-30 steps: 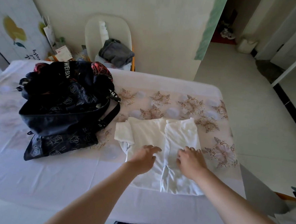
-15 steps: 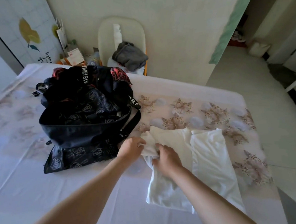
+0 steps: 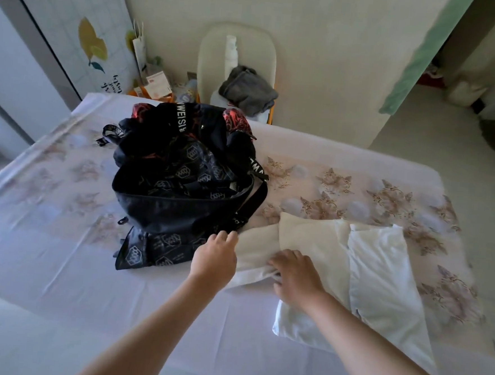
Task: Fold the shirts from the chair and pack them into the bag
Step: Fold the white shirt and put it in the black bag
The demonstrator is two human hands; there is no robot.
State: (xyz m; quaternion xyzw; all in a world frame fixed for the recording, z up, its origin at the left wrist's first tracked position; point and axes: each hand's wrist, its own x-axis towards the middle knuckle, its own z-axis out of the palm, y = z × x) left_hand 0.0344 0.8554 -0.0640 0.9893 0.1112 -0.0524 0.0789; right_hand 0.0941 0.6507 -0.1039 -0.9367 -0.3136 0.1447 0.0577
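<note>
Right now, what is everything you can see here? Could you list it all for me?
white shirt: one, white, partly folded, on the near right of the table, beside the bag
bag: one, black with pale logos and red patches, open, on the table left of the shirt
table: one, covered in a pale cloth with brown flowers
chair: one, cream, behind the table against the wall
grey garment: one, dark grey, bunched on the chair seat
paper bag: one, white, on the floor left of the chair, among small clutter I cannot identify
left hand: one, at the shirt's left edge, close to the bag
right hand: one, fingers pressed into the shirt's left fold
</note>
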